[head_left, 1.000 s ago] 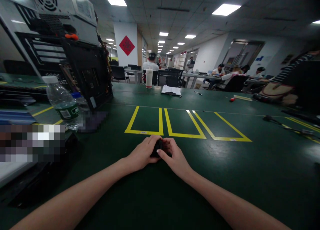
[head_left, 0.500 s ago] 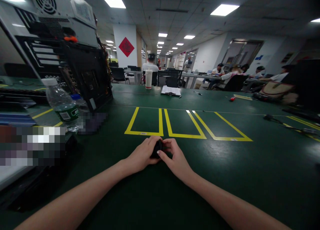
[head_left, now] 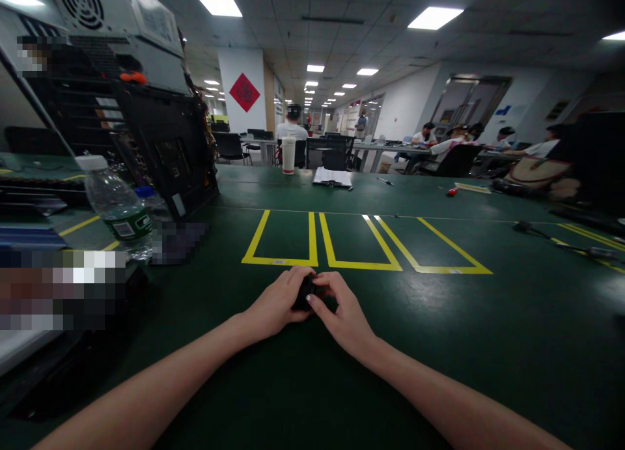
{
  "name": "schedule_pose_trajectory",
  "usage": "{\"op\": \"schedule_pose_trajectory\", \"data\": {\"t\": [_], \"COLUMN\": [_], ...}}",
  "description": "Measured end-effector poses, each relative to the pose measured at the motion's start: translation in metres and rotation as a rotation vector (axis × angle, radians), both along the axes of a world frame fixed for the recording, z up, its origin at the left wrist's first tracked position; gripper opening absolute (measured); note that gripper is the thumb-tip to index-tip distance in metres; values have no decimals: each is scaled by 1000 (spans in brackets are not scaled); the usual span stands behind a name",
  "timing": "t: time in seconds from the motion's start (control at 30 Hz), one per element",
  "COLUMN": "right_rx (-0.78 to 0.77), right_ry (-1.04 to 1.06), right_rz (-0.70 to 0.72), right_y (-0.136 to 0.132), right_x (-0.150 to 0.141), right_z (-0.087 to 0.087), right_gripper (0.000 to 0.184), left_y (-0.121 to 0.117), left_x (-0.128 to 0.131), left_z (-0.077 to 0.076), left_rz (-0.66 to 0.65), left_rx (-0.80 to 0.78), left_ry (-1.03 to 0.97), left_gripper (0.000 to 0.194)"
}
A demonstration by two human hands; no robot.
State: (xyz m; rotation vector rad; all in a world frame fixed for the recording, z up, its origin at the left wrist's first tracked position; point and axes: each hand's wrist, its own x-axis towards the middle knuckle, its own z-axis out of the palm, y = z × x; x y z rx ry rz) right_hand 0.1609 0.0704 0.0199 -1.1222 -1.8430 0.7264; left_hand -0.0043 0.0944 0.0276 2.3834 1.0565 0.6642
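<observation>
Both of my hands meet on the green table (head_left: pixel 439 320), just in front of the yellow taped boxes (head_left: pixel 342 245). My left hand (head_left: pixel 276 303) and my right hand (head_left: pixel 342 310) are closed around one small black object (head_left: pixel 305 292), which rests on or just above the tabletop. Their fingers cover most of it, so I cannot make out what it is. My right thumb lies along its near side.
An open computer case (head_left: pixel 122 98) stands at the left with a water bottle (head_left: pixel 117 206) beside it. Farther back on the table are a white cup (head_left: pixel 288 154), a clipboard with papers (head_left: pixel 333 177) and a red-handled tool (head_left: pixel 452 191). Cables (head_left: pixel 561 238) lie at the right. Several people sit at distant desks.
My hands stay together on the small black object; the fingers shift slightly around it. The view has drifted a little.
</observation>
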Motion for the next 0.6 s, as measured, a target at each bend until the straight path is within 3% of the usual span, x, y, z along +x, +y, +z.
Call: {"op": "schedule_pose_trajectory", "data": {"t": [0.3,0.6], "right_rx": [-209,25], "right_ry": [116,-50], "right_rz": [47,8], "right_y": [3,-4], "right_x": [0,-1], "right_z": [-2,3], "right_gripper": [32,22], "left_y": [2,-4], "left_x": [0,-1], "left_z": [-2,12], "left_rz": [11,-25], "left_rx": [-10,-35], "left_ry": [-6,1], "left_gripper": [60,58]}}
